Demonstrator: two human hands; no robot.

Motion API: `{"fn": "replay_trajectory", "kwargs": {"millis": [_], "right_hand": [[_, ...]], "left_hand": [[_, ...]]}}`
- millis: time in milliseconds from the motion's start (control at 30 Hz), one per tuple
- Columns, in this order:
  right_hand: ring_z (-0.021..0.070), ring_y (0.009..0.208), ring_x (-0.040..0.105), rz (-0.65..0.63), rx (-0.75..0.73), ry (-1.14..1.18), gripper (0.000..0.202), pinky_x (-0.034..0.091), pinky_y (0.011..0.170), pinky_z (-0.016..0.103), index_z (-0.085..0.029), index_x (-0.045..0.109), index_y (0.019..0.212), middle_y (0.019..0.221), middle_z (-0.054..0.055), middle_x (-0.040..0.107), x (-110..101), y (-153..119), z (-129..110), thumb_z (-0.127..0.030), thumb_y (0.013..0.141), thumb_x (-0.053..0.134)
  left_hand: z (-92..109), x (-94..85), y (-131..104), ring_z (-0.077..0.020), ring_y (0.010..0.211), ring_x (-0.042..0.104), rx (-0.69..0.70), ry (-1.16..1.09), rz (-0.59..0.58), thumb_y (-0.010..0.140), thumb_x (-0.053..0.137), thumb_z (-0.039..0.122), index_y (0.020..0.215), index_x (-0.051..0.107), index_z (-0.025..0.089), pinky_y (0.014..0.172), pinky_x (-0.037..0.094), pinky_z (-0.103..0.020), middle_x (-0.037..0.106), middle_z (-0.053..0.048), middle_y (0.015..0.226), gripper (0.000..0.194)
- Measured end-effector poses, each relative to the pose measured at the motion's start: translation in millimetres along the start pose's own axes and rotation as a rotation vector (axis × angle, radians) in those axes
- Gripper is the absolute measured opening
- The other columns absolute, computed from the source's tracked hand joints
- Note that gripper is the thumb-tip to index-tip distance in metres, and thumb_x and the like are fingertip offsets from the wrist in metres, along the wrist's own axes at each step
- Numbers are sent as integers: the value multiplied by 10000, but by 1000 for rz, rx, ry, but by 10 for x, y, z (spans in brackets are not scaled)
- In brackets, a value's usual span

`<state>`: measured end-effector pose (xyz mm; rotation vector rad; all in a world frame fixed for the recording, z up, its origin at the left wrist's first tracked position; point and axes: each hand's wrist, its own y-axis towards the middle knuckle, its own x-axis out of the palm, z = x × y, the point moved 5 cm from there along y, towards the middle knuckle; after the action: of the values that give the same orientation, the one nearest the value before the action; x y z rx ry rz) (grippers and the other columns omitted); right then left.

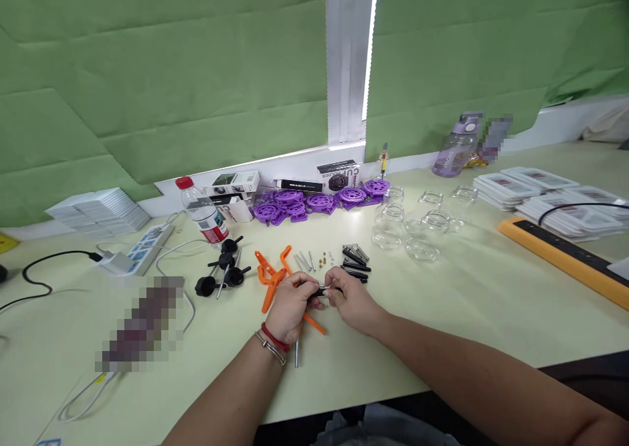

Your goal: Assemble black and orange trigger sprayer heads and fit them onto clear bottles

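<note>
My left hand (293, 300) is closed round a small black part (318, 291) near the middle of the table. Fingertips of my right hand (351, 298) pinch at the right end of that part; anything tiny between them is too small to make out. Orange plastic pieces (269, 279) lie beside and partly under my left hand, and a metal rod (297, 353) shows below it. Just beyond my hands are silver pins (304, 261), small brass pieces (322, 260), springs (361, 252) and black rods (354, 267).
Black knobs (227, 260) and a red-capped bottle (204, 213) stand left, near a power strip (150, 248). Purple parts (322, 202) line the back. Glass jars (422, 236), a yellow-edged power bar (565, 256) and white stacks (565, 213) are at right.
</note>
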<state>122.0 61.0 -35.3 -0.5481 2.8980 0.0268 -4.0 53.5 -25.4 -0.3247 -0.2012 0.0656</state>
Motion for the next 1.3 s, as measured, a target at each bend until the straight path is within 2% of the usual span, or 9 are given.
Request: {"fn": "replay_trajectory", "kwargs": {"millis": [167,300,467,767,967,1133,1300], "right_hand": [[113,567,404,25,2,-17,77,331,550,232,-215,453,842,633,-53,457,-3,24,8,-203,767,467],[111,530,388,19,32,-16,124,323,529,229,-220,472,900,596,-61,444,10,52,61,-205,777,464],[124,582,452,37,30,18,148,363,575,243,-223,479,917,625,-54,457,7,62,27,-197,771,480],[117,548,424,41,43,-35,124,357,563,245,-216,493,896,620,-53,449,1,54,-14,-196,775,478],[126,583,457,46,44,-10,109,378,584,251,-211,492,881,621,-48,449,6,45,-26,-190,777,467],[119,532,424,56,56,28,111,371,559,250,-221,461,875,593,-61,448,8,20,-94,-189,769,460],[122,557,432,71,47,20,105,365,564,245,-225,456,860,612,-57,452,-1,38,-48,-201,760,478]], "left_hand": [[-16,-15,11,-76,429,502,8,-1,26,608,649,155,655,569,160,496,526,-260,532,38,551,93],[-36,-22,49,-73,434,490,13,-23,21,608,657,159,653,569,155,508,541,-277,522,38,540,99],[-40,-29,78,-67,418,500,-20,-38,27,601,651,147,650,557,155,501,537,-256,530,37,534,105],[-29,-28,61,-68,411,503,-27,-38,38,592,645,142,636,550,154,495,547,-258,528,39,523,105],[-23,-25,63,-62,409,486,-36,-34,37,601,647,137,634,550,150,502,544,-264,523,34,513,104],[-15,-15,63,-64,405,467,-31,-45,23,596,655,135,635,550,149,504,549,-293,500,43,492,113],[-5,-13,59,-63,401,457,-36,-41,39,594,648,129,632,546,147,483,541,-287,510,35,492,110]]}}
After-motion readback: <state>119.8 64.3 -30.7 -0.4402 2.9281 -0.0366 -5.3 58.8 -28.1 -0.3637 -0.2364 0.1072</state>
